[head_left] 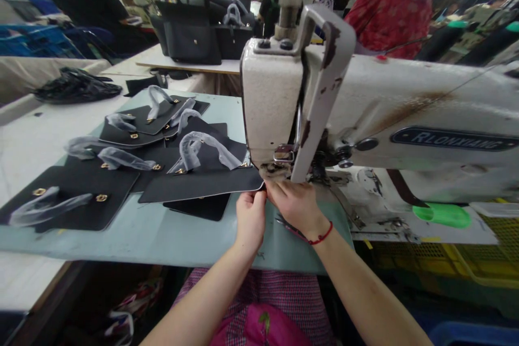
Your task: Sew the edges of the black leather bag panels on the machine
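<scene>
A black bag panel [203, 184] with a plastic-wrapped handle [203, 146] and gold fittings lies in front of me, its right corner close under the head of a white sewing machine [271, 97]. My left hand [250, 216] is closed on that corner, thumb on top. Right beside it, my right hand [295, 203] is closed too, its fingertips at the same corner and near the needle area, which is hidden. Under my right hand lies a slim pointed tool [290, 226], mostly covered by the palm.
Several more black panels with wrapped handles [60, 194] are spread to the left on the pale green table top [162, 243]. Finished-looking black bags [190, 32] stand behind. A black plastic bag [77, 85] lies far left; a green plastic piece [441, 215] sits right. People work behind.
</scene>
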Available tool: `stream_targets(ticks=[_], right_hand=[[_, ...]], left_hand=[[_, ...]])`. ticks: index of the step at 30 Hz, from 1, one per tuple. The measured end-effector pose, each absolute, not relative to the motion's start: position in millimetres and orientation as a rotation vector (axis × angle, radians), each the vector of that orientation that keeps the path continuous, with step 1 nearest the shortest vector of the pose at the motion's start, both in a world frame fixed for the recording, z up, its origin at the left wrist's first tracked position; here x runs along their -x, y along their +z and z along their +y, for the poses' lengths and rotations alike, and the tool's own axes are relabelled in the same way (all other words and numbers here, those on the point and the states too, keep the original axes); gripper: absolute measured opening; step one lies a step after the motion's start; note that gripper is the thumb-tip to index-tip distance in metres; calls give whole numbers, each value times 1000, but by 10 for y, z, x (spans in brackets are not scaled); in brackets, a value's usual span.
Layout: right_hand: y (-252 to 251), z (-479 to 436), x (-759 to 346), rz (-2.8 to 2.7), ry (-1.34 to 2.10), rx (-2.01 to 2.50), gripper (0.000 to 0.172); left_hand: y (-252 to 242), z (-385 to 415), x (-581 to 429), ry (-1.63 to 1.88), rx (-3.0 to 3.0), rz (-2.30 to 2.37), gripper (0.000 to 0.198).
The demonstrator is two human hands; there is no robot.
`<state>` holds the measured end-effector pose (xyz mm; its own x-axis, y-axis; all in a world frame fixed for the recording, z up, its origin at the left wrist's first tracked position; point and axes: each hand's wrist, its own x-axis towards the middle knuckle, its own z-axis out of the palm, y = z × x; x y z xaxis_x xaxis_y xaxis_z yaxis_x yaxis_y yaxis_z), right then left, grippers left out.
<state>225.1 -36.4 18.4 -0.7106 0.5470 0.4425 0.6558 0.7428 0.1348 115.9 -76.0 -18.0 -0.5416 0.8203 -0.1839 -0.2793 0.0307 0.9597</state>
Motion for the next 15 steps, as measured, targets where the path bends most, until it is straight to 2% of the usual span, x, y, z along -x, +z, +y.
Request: stream_targets(ticks=[8,12,15], right_hand=[[22,-389,-2154,-2326,-360,1018,17],[127,-423,-2200,-2438,-271,1084,15],[245,-430,-2246,-2547,-267,1105,21]], left_hand=[[-146,-810,-1147,1547,-476,1364,12],[-122,-851,-1076,1519,-558,1346,14],[-129,-856,-1038,1532,-636,1354,18]])
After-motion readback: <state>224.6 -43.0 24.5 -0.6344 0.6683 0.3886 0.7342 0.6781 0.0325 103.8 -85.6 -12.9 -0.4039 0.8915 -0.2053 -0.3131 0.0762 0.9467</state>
